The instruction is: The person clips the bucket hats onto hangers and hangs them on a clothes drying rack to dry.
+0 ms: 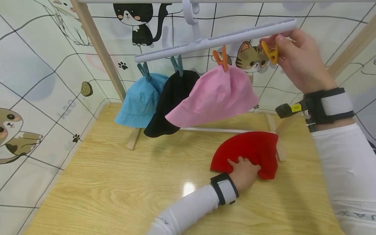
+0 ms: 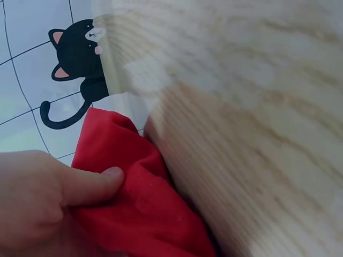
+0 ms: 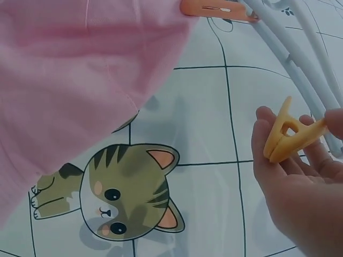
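My left hand [image 1: 244, 174] grips a folded red bucket hat [image 1: 245, 147] at its near edge, low over the wooden table. In the left wrist view the thumb [image 2: 99, 186] lies across the red cloth, while the other fingers are mostly hidden. Up at the right end of a white hanger [image 1: 249, 34], my right hand [image 1: 304, 60] holds a yellow clothespin [image 3: 292, 139] between thumb and fingers. From the tilted hanger hang a blue hat [image 1: 141, 101], a black hat [image 1: 173, 101] and a pink hat [image 1: 215, 96], each by a clothespin.
The hanger hooks over a rail [image 1: 258, 1] of a wooden rack, whose left post [image 1: 100, 49] slants down to the table [image 1: 117, 182]. A white lower bar [image 1: 214, 130] crosses behind the red hat. The backdrop [image 1: 182, 36] carries printed cats and grid lines.
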Action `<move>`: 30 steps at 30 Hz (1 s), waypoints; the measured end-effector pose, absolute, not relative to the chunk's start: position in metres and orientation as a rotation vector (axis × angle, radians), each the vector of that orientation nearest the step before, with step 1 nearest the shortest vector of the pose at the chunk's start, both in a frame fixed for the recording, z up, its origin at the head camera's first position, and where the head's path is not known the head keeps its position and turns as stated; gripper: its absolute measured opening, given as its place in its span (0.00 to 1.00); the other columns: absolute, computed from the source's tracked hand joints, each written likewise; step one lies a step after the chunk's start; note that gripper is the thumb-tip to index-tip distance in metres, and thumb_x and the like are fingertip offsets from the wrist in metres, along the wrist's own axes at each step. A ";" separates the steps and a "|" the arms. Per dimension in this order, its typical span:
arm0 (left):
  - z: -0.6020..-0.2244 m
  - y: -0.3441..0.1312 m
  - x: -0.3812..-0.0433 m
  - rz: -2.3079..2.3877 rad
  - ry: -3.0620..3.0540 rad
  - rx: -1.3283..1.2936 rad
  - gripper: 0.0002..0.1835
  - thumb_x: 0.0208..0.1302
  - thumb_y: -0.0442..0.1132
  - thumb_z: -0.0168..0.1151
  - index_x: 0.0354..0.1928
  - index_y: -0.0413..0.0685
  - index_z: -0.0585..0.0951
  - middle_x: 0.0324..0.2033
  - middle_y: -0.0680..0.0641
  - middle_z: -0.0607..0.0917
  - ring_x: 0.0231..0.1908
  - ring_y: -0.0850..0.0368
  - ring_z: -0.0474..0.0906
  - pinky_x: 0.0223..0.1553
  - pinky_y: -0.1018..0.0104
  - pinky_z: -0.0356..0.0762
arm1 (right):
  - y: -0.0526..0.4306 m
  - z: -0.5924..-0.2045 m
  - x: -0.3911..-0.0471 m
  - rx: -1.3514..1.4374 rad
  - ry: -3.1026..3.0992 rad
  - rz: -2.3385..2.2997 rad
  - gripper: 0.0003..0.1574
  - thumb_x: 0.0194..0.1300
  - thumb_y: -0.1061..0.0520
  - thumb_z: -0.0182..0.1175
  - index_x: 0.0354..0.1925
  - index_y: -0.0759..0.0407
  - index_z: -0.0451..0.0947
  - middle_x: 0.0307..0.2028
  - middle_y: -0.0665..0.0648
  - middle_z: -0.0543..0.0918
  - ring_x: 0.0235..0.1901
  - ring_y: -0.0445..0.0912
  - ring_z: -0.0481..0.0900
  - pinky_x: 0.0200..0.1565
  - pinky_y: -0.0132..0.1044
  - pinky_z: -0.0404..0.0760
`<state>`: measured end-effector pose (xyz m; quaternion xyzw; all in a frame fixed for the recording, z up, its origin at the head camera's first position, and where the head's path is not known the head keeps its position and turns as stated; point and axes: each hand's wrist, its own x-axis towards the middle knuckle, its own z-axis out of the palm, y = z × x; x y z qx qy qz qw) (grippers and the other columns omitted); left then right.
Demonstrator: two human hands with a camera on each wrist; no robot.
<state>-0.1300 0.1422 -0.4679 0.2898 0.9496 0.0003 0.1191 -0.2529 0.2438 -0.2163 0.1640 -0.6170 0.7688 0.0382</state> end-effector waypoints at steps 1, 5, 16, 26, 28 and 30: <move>-0.468 0.141 -0.131 0.002 2.779 0.851 0.29 0.50 0.47 0.76 0.55 0.76 0.79 0.42 0.53 0.81 0.46 0.53 0.73 0.49 0.44 0.74 | 0.244 -0.217 -0.253 0.506 -1.877 2.375 0.18 0.71 0.60 0.53 0.56 0.67 0.65 0.56 0.61 0.68 0.66 0.54 0.59 0.65 0.37 0.58; -0.466 0.137 -0.135 0.054 2.784 0.844 0.23 0.54 0.48 0.73 0.54 0.73 0.81 0.41 0.52 0.82 0.44 0.53 0.76 0.48 0.46 0.76 | 0.241 -0.223 -0.252 0.559 -1.870 2.375 0.20 0.71 0.62 0.53 0.59 0.66 0.66 0.58 0.62 0.66 0.64 0.54 0.60 0.64 0.36 0.61; -0.441 0.116 -0.160 0.416 2.588 0.841 0.07 0.60 0.38 0.67 0.40 0.57 0.83 0.21 0.55 0.76 0.21 0.61 0.71 0.29 0.67 0.76 | 0.235 -0.235 -0.253 0.604 -1.900 2.358 0.20 0.72 0.65 0.50 0.60 0.67 0.66 0.58 0.63 0.66 0.61 0.54 0.63 0.59 0.36 0.66; -0.410 0.103 -0.184 0.419 2.563 0.901 0.04 0.66 0.37 0.58 0.36 0.53 0.81 0.20 0.54 0.72 0.21 0.62 0.67 0.20 0.73 0.66 | 0.235 -0.240 -0.253 0.580 -1.849 2.438 0.22 0.70 0.67 0.52 0.62 0.65 0.69 0.57 0.64 0.69 0.60 0.57 0.63 0.58 0.35 0.68; -0.404 0.102 -0.188 0.433 2.582 0.921 0.05 0.67 0.37 0.57 0.37 0.53 0.81 0.21 0.54 0.72 0.23 0.62 0.67 0.21 0.73 0.66 | 0.236 -0.240 -0.254 0.547 -1.819 2.489 0.22 0.70 0.67 0.53 0.62 0.65 0.69 0.57 0.63 0.69 0.60 0.56 0.64 0.57 0.35 0.69; -0.398 0.102 -0.192 0.442 2.608 0.959 0.05 0.67 0.36 0.56 0.38 0.51 0.81 0.22 0.54 0.72 0.24 0.62 0.68 0.22 0.73 0.66 | 0.237 -0.240 -0.254 0.523 -1.784 2.542 0.23 0.69 0.68 0.54 0.61 0.65 0.70 0.56 0.63 0.71 0.60 0.56 0.66 0.56 0.34 0.71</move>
